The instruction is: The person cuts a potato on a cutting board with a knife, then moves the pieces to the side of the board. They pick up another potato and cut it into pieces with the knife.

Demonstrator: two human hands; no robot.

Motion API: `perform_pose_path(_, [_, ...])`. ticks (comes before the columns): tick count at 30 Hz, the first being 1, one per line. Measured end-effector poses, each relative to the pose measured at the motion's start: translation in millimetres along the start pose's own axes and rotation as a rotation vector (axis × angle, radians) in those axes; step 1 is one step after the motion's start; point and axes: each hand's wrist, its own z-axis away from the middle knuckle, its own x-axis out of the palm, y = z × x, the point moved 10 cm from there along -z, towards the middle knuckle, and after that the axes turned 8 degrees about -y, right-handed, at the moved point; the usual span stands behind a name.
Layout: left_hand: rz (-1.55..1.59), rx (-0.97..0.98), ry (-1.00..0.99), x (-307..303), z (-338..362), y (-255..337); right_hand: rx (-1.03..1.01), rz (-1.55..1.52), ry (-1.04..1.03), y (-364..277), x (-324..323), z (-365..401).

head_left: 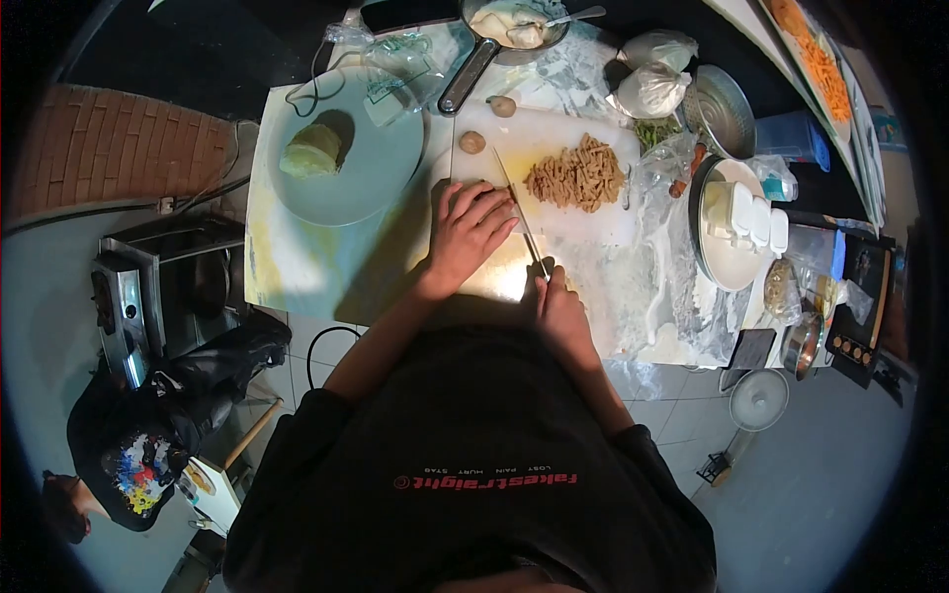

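My right hand (560, 306) is wrapped round the handle of a knife (523, 219), whose blade points up and left across the front of a white cutting board (554, 126). My left hand (470, 235) lies just left of the blade, its fingers bent and together over something mostly hidden under the fingertips. Right of the knife is a pile of brown chopped strips (578, 174). Two small round brown pieces (473, 142) sit at the board's upper left.
A large pale plate (346, 198) with a cabbage piece (310, 152) is at left. A pan (481, 61) stands behind the board. Plastic bags, a metal bowl (720, 111) and a plate with white containers (743, 212) are at right. Another person (138, 435) is at lower left.
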Motion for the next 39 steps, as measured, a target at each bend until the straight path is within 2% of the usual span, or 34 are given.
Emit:
perform_pose_path(4, [0.004, 0.014, 0.016, 0, 0, 0, -0.003, 0.145, 0.092, 3, -6, 2])
perform_pose_path(10, [0.0, 0.02, 0.021, -3, 2, 1, 0.006, 0.171, 0.126, 8, -20, 9])
perform_pose_path(17, [0.013, 0.019, -0.001, 0, 1, 1, -0.035, -0.018, 0.097, 14, -17, 12])
perform_pose_path(39, [0.022, 0.008, -0.004, 4, 3, -4, -0.055, -0.03, 0.067, 5, -14, 13])
